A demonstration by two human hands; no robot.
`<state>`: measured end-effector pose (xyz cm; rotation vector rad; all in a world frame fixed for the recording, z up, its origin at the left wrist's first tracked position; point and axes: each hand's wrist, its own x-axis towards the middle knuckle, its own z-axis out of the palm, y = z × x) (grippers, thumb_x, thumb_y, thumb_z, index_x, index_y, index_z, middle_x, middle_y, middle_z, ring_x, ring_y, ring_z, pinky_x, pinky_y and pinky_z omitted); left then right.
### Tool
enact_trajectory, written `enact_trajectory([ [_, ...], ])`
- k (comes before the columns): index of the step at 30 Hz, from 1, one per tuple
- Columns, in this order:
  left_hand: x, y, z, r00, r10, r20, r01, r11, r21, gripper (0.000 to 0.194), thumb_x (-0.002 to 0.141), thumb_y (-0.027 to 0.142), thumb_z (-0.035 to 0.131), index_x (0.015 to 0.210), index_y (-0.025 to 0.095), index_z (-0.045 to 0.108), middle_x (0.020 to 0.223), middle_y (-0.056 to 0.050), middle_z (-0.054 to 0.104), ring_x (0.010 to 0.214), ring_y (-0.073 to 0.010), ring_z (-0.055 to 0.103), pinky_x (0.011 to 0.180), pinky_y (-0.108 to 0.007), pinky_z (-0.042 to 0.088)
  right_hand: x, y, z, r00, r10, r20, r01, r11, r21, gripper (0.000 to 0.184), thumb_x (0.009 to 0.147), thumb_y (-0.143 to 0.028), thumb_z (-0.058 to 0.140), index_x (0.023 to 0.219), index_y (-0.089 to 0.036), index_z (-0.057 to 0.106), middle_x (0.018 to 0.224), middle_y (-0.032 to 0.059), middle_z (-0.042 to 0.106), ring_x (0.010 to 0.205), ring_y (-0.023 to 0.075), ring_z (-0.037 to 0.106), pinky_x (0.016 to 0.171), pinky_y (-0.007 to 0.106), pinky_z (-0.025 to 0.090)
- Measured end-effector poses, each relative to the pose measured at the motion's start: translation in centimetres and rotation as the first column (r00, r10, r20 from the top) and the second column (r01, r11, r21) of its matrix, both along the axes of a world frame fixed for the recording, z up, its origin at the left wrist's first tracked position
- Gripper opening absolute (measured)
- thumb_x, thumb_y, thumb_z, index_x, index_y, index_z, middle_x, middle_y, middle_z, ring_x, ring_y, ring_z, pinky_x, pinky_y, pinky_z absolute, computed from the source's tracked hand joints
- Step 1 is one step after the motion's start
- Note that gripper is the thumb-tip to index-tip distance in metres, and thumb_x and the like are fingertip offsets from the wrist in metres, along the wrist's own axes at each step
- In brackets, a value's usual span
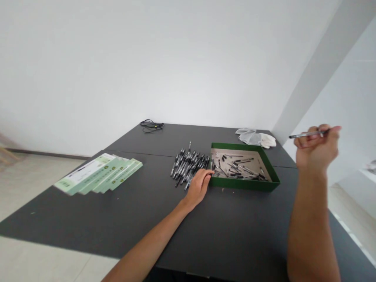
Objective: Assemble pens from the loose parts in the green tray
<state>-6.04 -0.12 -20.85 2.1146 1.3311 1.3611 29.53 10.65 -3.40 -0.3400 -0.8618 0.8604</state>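
Note:
My right hand is raised above the table's right side, its fingers closed around a clear pen with a dark tip that points left. At the near left corner of the green box, my left hand grips the rim with finger and thumb. Inside the box lie several scattered pen parts and caps, mostly clear and black. Just left of the box is a heap of black-capped clear pens, partly behind my left hand.
Green and white booklets or flat packs lie fanned out on the dark table at the left. A coiled black cable rests at the far left corner. White gloves or cloths lie behind the box, near the wall.

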Motion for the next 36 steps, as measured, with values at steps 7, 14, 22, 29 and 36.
enact_trajectory([
  [7,0.7,1.4,-1.1,0.966,0.068,-0.249,-0.047,0.995,0.090,0.059,0.110,0.034,0.030,0.166,0.020,0.017,0.123,-0.014,0.053,0.115,-0.0247,0.050,0.106,-0.045,0.043,0.7,-0.7,-0.1,0.998,0.052,0.035,-0.052,0.998,0.022,0.034,0.097,-0.047,0.058,0.074,-0.023,0.056,0.052,-0.0066,0.041,0.038,0.0101,0.033,0.040,0.027,0.016],
  [14,0.9,1.6,-1.1,0.919,0.022,-0.394,0.027,0.993,0.118,0.063,0.109,0.038,0.035,0.166,0.022,0.013,0.161,-0.018,0.033,0.150,-0.0306,0.029,0.121,-0.054,0.028,-3.1,-0.7,-0.1,0.978,0.083,0.193,-0.084,0.996,0.000,0.039,0.090,-0.056,0.067,0.076,-0.021,0.056,0.053,-0.0083,0.044,0.039,0.0072,0.035,0.037,0.020,0.027],
  [22,1.2,0.1,0.3,0.969,-0.042,-0.245,0.074,0.990,0.123,0.061,0.110,0.038,0.033,0.165,0.021,0.013,0.157,-0.016,0.047,0.148,-0.0258,0.037,0.122,-0.050,0.024,-7.0,-2.1,-1.3,0.460,0.270,0.846,-0.237,0.955,-0.176,0.042,0.098,-0.056,0.058,0.092,-0.018,0.075,0.069,0.0014,0.070,0.049,0.0079,0.053,0.045,0.019,0.043],
  [29,2.0,0.1,-0.7,0.964,-0.109,-0.241,0.126,0.990,0.056,0.052,0.110,0.048,0.025,0.149,0.018,0.041,0.137,-0.014,0.063,0.134,-0.0237,0.051,0.124,-0.050,0.021,-12.5,-2.5,-3.6,-0.099,0.521,0.848,-0.493,0.714,-0.497,0.038,0.099,-0.052,0.055,0.106,-0.023,0.079,0.094,0.0041,0.080,0.072,0.0151,0.068,0.056,0.022,0.054],
  [36,2.1,0.2,-0.4,0.974,-0.133,-0.185,0.134,0.991,-0.006,0.047,0.111,0.038,0.018,0.109,0.020,0.061,0.104,-0.007,0.071,0.110,-0.0196,0.062,0.123,-0.048,0.027,-12.2,0.0,-6.4,-0.048,0.531,0.846,-0.487,0.727,-0.484,0.048,0.095,-0.041,0.063,0.139,-0.023,0.064,0.098,0.0043,0.078,0.071,0.0137,0.068,0.061,0.023,0.055],
])
